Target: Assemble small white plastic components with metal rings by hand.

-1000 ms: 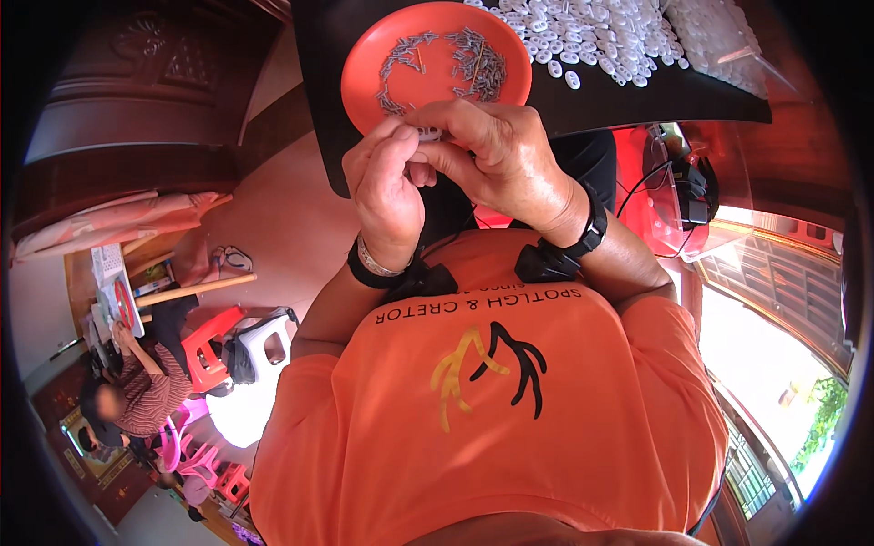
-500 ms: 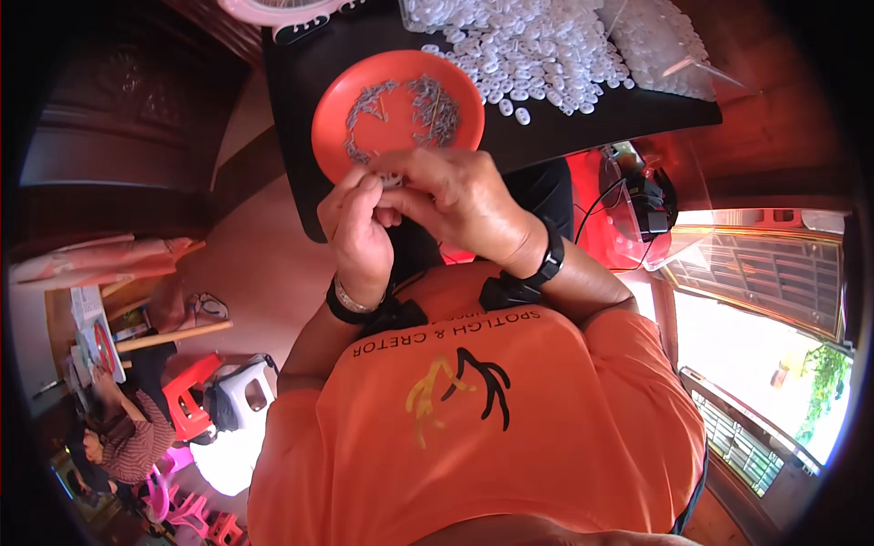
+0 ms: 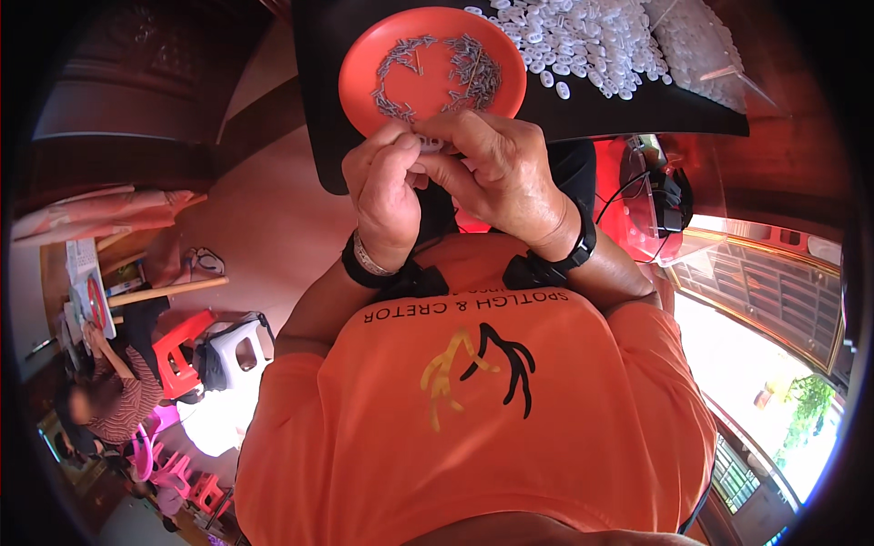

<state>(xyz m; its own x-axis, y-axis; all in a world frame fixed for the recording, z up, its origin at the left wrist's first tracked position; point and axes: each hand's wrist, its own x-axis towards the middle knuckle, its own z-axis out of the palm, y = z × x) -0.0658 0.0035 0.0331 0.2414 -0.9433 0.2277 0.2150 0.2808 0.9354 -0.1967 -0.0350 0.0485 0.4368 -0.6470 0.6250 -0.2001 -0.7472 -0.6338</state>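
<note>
A small white oval plastic piece with two holes (image 3: 431,144) is pinched between my two hands, which meet at the near edge of a round red plate (image 3: 357,68). My left hand (image 3: 386,198) has thumb and fingers closed on the piece's left end. My right hand (image 3: 514,173) grips it from the other side, and the fingers hide much of it. Small grey metal pins or screws (image 3: 480,77) lie around the plate's inner rim in a broken ring. Whether a pin is in my fingers cannot be made out.
Many matching white pieces (image 3: 592,41) are heaped on the black table (image 3: 628,118), beside a clear bag (image 3: 696,55) full of them. A red container (image 3: 619,196) with a black device (image 3: 672,200) stands at right. Stools (image 3: 238,350) and another person (image 3: 123,400) are at left.
The plate and table have shifted up and to the right in the picture, along with my hands. Both hands still hold the white piece together, with small changes in finger position.
</note>
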